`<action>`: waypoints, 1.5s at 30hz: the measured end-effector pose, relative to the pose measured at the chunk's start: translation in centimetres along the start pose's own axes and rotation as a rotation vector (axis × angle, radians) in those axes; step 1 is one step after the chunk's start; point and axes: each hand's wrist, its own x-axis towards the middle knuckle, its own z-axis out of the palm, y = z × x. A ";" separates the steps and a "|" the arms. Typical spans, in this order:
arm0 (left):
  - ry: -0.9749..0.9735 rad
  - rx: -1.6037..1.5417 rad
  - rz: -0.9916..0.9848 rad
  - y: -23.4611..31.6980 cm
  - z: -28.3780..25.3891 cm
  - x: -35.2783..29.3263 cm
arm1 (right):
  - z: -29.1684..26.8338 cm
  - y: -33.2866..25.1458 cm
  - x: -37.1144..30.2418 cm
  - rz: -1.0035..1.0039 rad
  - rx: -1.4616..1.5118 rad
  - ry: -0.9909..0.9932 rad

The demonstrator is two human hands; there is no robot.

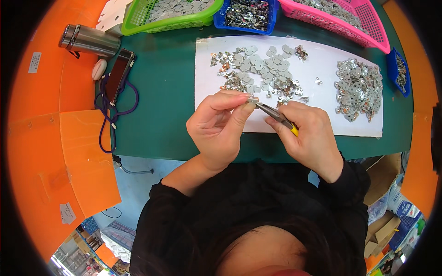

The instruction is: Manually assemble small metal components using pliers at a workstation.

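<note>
My left hand (220, 124) pinches a small metal part (252, 100) between thumb and fingertips, above the near edge of a white board (317, 124). My right hand (309, 133) is wrapped round a pair of pliers (282, 118) with a yellow grip, their tip meeting the part at my left fingertips. Most of that part is hidden by the fingers. Just beyond my hands lie loose grey plates (264, 69) and small shiny metal pieces (237, 82). A heap of grey plates with metal pieces on them (359, 89) sits at the board's right.
Along the back stand a green basket (184, 20), a blue bin (246, 31) and a pink basket (375, 34), each holding metal parts. A small blue tray (392, 71) is far right. At left are a steel flask (94, 40), a phone (119, 76) and its purple cord (136, 99).
</note>
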 end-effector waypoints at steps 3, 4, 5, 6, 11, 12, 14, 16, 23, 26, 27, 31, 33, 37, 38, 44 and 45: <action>0.022 -0.001 -0.024 0.1 0.2 -0.1 | 0.2 0.3 -0.1 -0.016 -0.041 0.031; 0.036 -0.003 -0.037 0.1 0.2 -0.1 | 0.4 0.4 -0.1 -0.026 -0.051 0.048; 0.035 -0.004 -0.037 0.2 0.3 -0.1 | 0.5 0.5 -0.2 -0.027 -0.052 0.049; 0.060 -0.004 -0.075 0.3 0.4 -0.2 | 0.7 0.4 -0.2 -0.048 -0.133 0.097; 0.104 -0.116 -0.176 0.2 0.5 -0.1 | 1.1 0.0 0.2 -0.116 -0.265 0.248; 0.112 -0.153 -0.175 0.2 0.7 -0.1 | 1.1 0.0 0.2 -0.072 -0.136 0.182; 0.115 -0.192 -0.172 0.2 0.9 0.1 | 1.1 0.0 0.2 -0.030 -0.008 0.120; 0.108 -0.189 -0.158 0.0 1.0 0.1 | 1.1 0.2 0.1 -0.001 0.020 0.111; 0.073 -0.045 -0.234 -0.1 1.0 -0.2 | 1.2 1.9 -0.5 -0.025 -0.105 0.214; -0.037 -0.004 -0.312 0.2 1.1 -0.1 | 0.4 2.7 -1.1 -0.069 -0.186 0.267; -0.049 -0.016 -0.308 0.2 1.2 0.0 | -0.1 3.2 -1.4 -0.065 -0.198 0.277; -0.147 0.100 -0.266 -0.4 0.6 0.0 | -3.3 6.4 -2.4 0.126 -0.253 0.437; -0.208 0.167 -0.299 -0.6 -0.2 -0.1 | -4.7 7.6 -2.8 0.195 -0.388 0.510; -0.189 0.189 -0.370 0.5 0.2 0.0 | -7.4 8.1 -3.8 0.266 -0.464 0.574; -0.176 0.199 -0.370 0.5 0.0 0.0 | -7.7 8.5 -4.0 0.295 -0.585 0.581; -0.232 0.378 -0.385 0.2 -1.3 1.8 | -8.3 9.1 -3.4 0.269 -0.794 0.594; -0.227 0.382 -0.385 0.3 -1.2 2.2 | -8.1 8.5 -2.9 0.190 -0.603 0.629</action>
